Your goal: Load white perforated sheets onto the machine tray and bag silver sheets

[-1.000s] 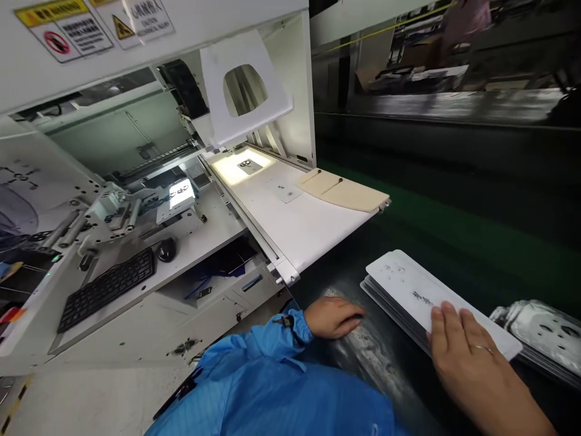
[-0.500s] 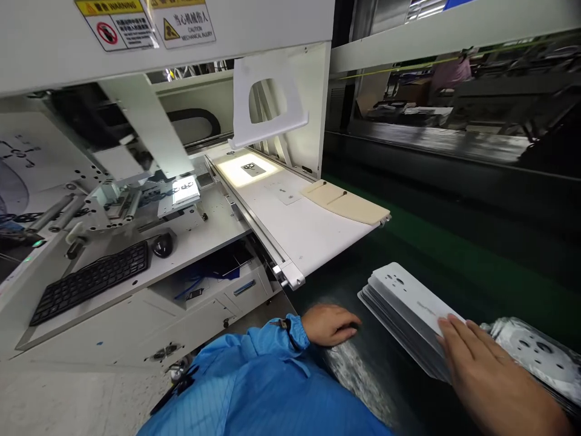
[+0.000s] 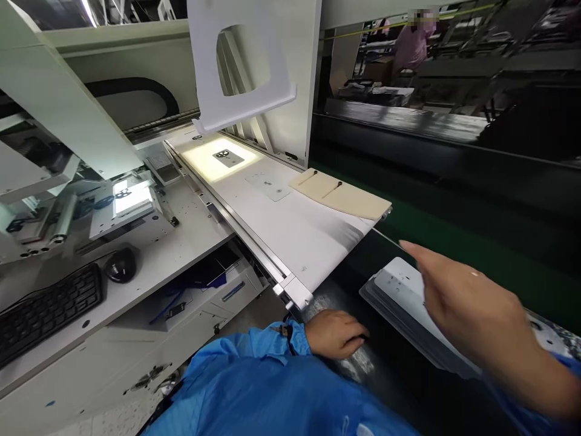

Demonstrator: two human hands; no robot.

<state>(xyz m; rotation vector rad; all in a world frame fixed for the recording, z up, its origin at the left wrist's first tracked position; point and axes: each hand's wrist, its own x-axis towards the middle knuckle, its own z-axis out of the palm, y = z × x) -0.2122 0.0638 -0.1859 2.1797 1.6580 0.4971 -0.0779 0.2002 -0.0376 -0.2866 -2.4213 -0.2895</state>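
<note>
My left hand (image 3: 336, 332) rests on the dark conveyor surface (image 3: 390, 369), fingers curled under, in a blue sleeve; nothing shows in it. My right hand (image 3: 463, 297) is raised above a stack of white flat panels (image 3: 399, 289), fingers stretched forward toward the white machine belt (image 3: 295, 224), and it holds nothing. The stack lies on the dark surface just right of the belt's end. On the belt, one small panel (image 3: 226, 158) sits under a bright light and another faint one (image 3: 269, 181) lies just in front of it.
A beige plate (image 3: 345, 197) lies at the belt's right edge. A white guard with a window (image 3: 240, 66) hangs above the belt. Keyboard (image 3: 45, 312) and mouse (image 3: 120, 265) sit on the left shelf. More panels (image 3: 554, 333) lie at far right. A person (image 3: 411, 45) stands far back.
My right hand has lifted off the stack of panels and moved up and forward, fingers extended. The view has tilted toward the machine. My left hand has stayed put.
</note>
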